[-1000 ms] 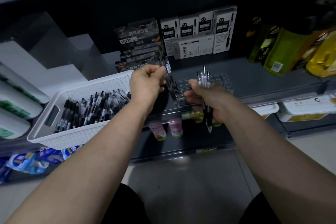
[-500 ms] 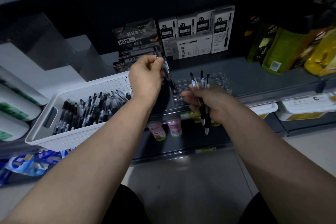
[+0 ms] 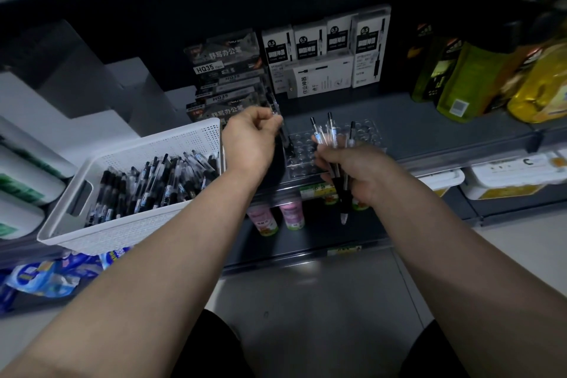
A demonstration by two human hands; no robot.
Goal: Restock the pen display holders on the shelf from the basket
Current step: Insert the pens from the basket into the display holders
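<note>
A person's left hand (image 3: 250,139) pinches a single dark pen (image 3: 281,129) and stands it nearly upright, tip down, at the left edge of a clear pen display holder (image 3: 362,135) on a dark grey shelf (image 3: 429,129). The grip of the left hand is closed on the pen's upper barrel, and the pen's long axis leans slightly away from the person.

The right hand (image 3: 352,172) is wrapped around a small bundle of pens (image 3: 329,138), just in front of the holder. These pens run roughly vertical, with their clicker ends fanning upward above the knuckles and one clear tip poking down below the palm.

To the left, a white perforated basket (image 3: 129,233) sits on the shelf edge, loaded with black-and-clear pens (image 3: 153,184) that lie mostly lengthwise, slanting toward the back of the shelf.

Behind the holder, a stack of dark pen boxes (image 3: 225,77) reads "HQ35" beside Chinese characters. Next to them, white pen cartons (image 3: 325,55) carry "0.5" in black circles.

Green and yellow bottles (image 3: 478,77) stand at the far right of the shelf. Two small pink bottles (image 3: 276,216) sit on the lower shelf.
</note>
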